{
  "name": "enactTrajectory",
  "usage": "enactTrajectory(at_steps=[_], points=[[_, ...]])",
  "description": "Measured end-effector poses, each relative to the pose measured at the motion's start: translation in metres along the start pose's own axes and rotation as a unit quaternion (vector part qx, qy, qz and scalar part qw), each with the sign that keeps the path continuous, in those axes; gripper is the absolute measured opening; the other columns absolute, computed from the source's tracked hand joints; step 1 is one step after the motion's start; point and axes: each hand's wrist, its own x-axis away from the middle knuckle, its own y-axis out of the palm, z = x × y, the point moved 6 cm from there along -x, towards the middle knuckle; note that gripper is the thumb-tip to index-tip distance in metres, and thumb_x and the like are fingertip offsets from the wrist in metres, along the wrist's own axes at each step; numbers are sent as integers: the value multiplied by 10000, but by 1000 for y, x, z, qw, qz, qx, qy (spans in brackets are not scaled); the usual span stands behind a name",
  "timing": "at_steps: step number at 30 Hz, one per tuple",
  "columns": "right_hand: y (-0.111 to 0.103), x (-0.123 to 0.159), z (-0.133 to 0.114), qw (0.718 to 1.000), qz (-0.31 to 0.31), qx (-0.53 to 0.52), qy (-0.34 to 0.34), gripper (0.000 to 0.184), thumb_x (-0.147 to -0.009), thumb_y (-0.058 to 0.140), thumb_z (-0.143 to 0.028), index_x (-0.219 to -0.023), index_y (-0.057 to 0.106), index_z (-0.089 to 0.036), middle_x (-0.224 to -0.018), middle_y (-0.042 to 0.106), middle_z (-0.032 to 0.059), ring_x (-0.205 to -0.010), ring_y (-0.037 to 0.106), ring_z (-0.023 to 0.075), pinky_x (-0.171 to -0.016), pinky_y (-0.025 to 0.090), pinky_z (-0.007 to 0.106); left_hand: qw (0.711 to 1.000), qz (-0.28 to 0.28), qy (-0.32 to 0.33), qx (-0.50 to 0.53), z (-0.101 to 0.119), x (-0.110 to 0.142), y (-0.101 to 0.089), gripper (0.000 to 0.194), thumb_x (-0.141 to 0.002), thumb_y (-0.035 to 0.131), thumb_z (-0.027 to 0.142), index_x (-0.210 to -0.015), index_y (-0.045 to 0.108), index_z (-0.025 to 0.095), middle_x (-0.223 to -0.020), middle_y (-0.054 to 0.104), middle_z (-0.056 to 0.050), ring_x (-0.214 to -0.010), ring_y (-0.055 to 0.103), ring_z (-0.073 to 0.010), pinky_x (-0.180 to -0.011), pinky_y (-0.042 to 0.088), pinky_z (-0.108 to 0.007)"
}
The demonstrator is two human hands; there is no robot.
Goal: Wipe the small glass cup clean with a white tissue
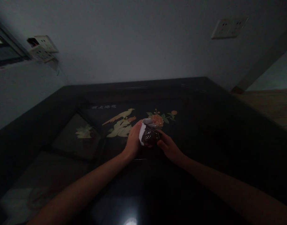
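Between my two hands, above the middle of the dark table, is a dark, glossy, rounded packet (151,137) that looks wrapped in plastic. A crumpled white piece (141,132), like paper or a wrapper edge, runs along its left and upper side. My left hand (133,137) is closed around the left side, with its fingers mostly hidden behind the packet. From the right, my right hand (167,145) grips the packet's edge with thumb and fingers. What lies inside cannot be made out in the dim light.
The black glossy tabletop (192,106) carries a bird-and-flower picture (120,125) and reflects a window and a lamp. Behind it rises a pale wall (134,43) with a double socket (229,28) at right. Another socket (42,53) hangs loose at left.
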Motion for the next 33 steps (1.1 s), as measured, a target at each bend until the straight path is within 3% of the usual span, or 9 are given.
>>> enactTrajectory(at_steps=[4,8,11,13,17,20,23,27,33], points=[[-2,0,2,1000,7,4,-5,656,-743,604,-650,-1190,548,-173,-1057,665,102,-983,621,260,-850,503,381,974,-46,178,-136,28,10,8,414,-959,338,437,-1007,656,175,-1138,644,-84,-1055,583,-225,-904,442,-330],[-5,1,3,999,42,27,18,457,-738,666,-485,-1049,590,-160,-992,672,81,-921,627,243,-833,499,370,878,-90,357,-306,45,23,19,373,-988,281,313,-1074,614,169,-1148,635,-105,-1105,557,-208,-989,396,-388],[-3,1,2,998,46,25,34,319,-730,665,-400,-934,601,-165,-917,679,57,-833,632,220,-774,511,344,810,-121,431,-379,48,30,25,337,-980,290,255,-1116,588,175,-1159,629,-104,-1124,549,-202,-1034,363,-422],[-2,0,1,998,40,20,37,313,-724,669,-380,-947,602,-170,-880,682,44,-803,632,214,-739,516,333,803,-126,442,-379,49,32,27,336,-979,289,244,-1101,595,178,-1135,639,-98,-1117,555,-199,-1061,334,-434],[-5,0,2,998,41,12,36,408,-717,694,-384,-1056,600,-178,-1000,694,66,-927,637,242,-828,506,368,878,-104,362,-296,48,23,20,370,-987,283,275,-1005,640,180,-1071,661,-84,-1070,573,-197,-1024,361,-388],[-8,1,7,998,47,0,34,516,-705,721,-421,-1139,578,-181,-1100,678,91,-1035,620,263,-912,476,403,951,-75,234,-187,34,11,10,368,-973,334,352,-977,655,173,-1038,666,-77,-995,596,-198,-904,435,-322],[-8,1,9,999,39,-16,28,568,-708,717,-497,-1161,574,-185,-1088,684,95,-1054,621,266,-925,477,410,993,-29,95,-64,12,1,0,355,-919,434,433,-946,657,159,-892,678,-51,-813,620,-182,-744,475,-276],[-5,0,9,999,18,-27,29,628,-697,694,-597,-1156,573,-187,-1076,686,98,-1030,637,266,-903,494,402,995,24,-29,89,-8,-6,-2,285,-850,530,398,-889,650,143,-801,676,-34,-749,625,-175,-705,485,-267],[-3,0,5,1000,12,-18,22,693,-665,700,-634,-1183,551,-199,-1105,674,102,-1055,626,278,-897,500,408,980,-23,-116,159,-11,-6,12,296,-824,517,386,-841,664,129,-836,700,-74,-871,654,-231,-825,495,-332]])
